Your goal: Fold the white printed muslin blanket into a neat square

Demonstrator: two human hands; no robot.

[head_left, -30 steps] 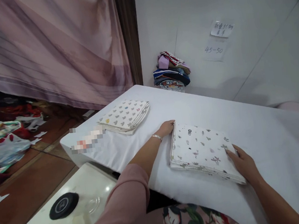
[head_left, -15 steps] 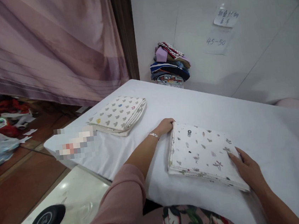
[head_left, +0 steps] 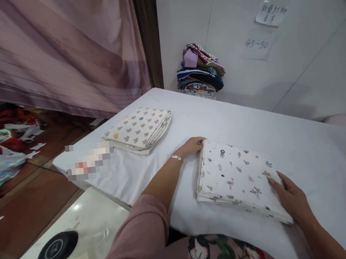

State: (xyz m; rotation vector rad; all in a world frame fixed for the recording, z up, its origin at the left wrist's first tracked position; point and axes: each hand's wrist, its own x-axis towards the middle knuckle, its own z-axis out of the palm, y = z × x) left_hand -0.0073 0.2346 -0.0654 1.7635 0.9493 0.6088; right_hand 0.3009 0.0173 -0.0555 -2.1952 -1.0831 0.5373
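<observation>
A folded white cloth [head_left: 236, 176] with small grey-green plant and animal prints lies in several layers in front of me. My left hand [head_left: 193, 146] is closed at its far left corner, fingers curled against the edge. At the right edge my right hand [head_left: 293, 197] grips the cloth, thumb on the top layer and the other fingers along the side, partly hidden. To the left, apart from both hands, rests a second folded cloth [head_left: 140, 128], cream with grey mouse-head shapes and a few coloured ones.
Both cloths lie on a white-covered table [head_left: 208, 113]. A pile of folded clothes [head_left: 200, 71] stands beyond its far edge by the wall. At lower left a pale surface holds a round black object [head_left: 57, 249]. Plastic bags [head_left: 3, 161] lie on the tiled floor.
The view has shifted slightly, so everything sits a little further right in it. Both hands keep their places on the printed cloth, which looks unchanged.
</observation>
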